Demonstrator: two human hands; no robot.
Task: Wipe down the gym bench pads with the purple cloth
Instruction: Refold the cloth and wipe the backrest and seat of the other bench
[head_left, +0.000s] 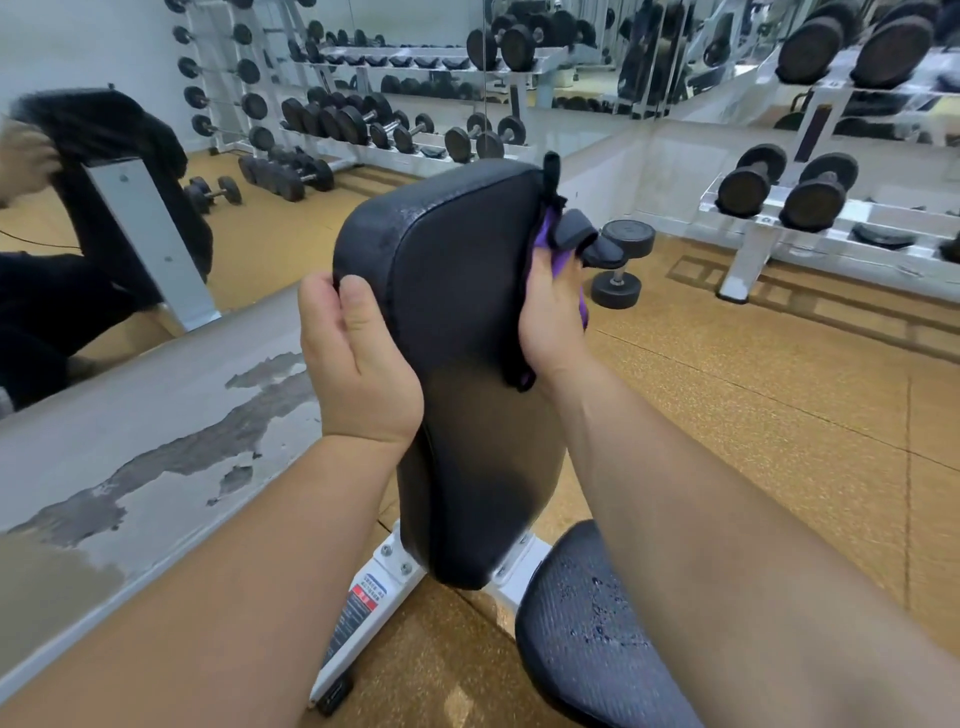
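An upright black back pad of a gym bench stands in front of me on a white frame. My left hand grips the pad's left edge, thumb on the front face. My right hand holds the purple cloth against the pad's right edge; only strips of the cloth show past my fingers. The bench's seat pad lies at lower right with water droplets on it.
A mirror wall with a grey peeling ledge runs along the left. Dumbbell racks line the back and a rack stands at right. A loose dumbbell lies on the tan floor just behind my right hand.
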